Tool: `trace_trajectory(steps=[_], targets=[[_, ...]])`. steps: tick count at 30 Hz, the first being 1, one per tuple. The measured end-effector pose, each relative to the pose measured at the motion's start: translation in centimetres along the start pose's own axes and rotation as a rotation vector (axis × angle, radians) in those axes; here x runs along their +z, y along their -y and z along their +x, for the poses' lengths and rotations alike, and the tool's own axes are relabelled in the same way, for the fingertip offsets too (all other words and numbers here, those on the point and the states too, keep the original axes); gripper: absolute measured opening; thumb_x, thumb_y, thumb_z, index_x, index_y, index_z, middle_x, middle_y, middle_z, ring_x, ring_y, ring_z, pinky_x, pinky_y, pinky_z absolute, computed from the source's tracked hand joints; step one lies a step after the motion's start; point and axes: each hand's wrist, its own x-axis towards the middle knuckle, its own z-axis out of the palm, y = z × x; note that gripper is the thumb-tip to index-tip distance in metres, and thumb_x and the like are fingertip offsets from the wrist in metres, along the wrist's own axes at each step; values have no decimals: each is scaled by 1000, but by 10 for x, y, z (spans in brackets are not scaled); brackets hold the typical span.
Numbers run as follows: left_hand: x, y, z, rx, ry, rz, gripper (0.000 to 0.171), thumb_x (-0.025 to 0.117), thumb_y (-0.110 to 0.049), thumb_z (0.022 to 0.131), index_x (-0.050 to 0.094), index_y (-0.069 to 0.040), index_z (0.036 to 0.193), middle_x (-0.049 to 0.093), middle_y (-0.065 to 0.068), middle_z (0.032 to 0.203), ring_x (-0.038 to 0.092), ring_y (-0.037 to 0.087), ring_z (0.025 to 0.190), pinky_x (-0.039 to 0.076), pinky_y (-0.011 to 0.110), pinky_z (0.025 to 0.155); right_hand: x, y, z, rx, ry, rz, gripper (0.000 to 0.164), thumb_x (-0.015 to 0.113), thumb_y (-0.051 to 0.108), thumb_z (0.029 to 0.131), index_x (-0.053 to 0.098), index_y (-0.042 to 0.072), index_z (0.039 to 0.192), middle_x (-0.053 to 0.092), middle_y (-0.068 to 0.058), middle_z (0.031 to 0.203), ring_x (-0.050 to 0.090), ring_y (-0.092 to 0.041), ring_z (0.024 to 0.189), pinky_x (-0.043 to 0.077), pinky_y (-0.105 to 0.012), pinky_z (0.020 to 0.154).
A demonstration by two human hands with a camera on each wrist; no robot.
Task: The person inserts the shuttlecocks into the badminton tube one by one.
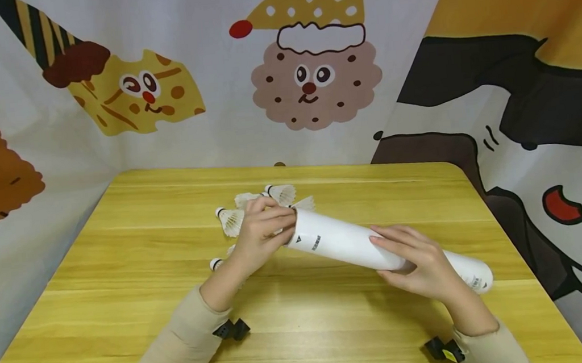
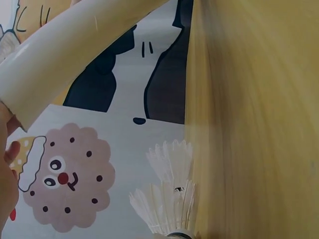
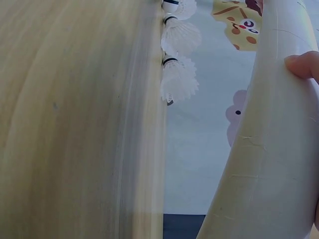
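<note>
A long white shuttlecock tube (image 1: 341,237) is held at a slant above the table, its left end raised. My right hand (image 1: 417,260) grips it around the middle, the thumb below and the fingers over the top. At the tube's left mouth is my left hand (image 1: 261,229), bent fingertips reaching into the opening; whether they pinch anything inside is hidden. Feathered shuttlecocks lie behind and beside the left hand, among them one shuttlecock (image 1: 231,221) to its left and another (image 1: 281,193) farther back. In the right wrist view the tube (image 3: 269,149) fills the right side.
The wooden table (image 1: 126,308) extends under both arms. Another shuttlecock (image 1: 216,263) is partly hidden by the left forearm. A cartoon-printed curtain (image 1: 216,147) hangs behind the table's far edge and at its sides.
</note>
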Motion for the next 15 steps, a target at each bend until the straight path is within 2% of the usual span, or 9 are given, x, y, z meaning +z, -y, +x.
trace_trajectory(steps=[7, 12, 15], targets=[[1, 2, 0, 38, -67, 37, 16, 80, -8, 71, 76, -7, 87, 69, 7, 101, 52, 27, 91, 34, 45, 78, 1, -2, 0, -9, 5, -9, 47, 67, 37, 87, 67, 1, 118, 62, -19, 121, 55, -30, 109, 39, -22, 98], [-1, 5, 0, 30, -69, 18, 17, 82, -11, 72, 77, -8, 87, 63, 7, 101, 51, 28, 86, 33, 42, 74, 2, -2, 0, -14, 7, -11, 47, 67, 37, 87, 67, 1, 118, 62, -19, 120, 56, -30, 107, 39, -22, 98], [-3, 8, 1, 28, -61, -19, 16, 80, -15, 77, 77, -7, 90, 63, 5, 98, 50, 26, 83, 33, 41, 74, 1, -1, 0, -13, 5, -9, 47, 67, 37, 87, 67, 0, 117, 62, -20, 120, 56, -31, 107, 39, -22, 97]])
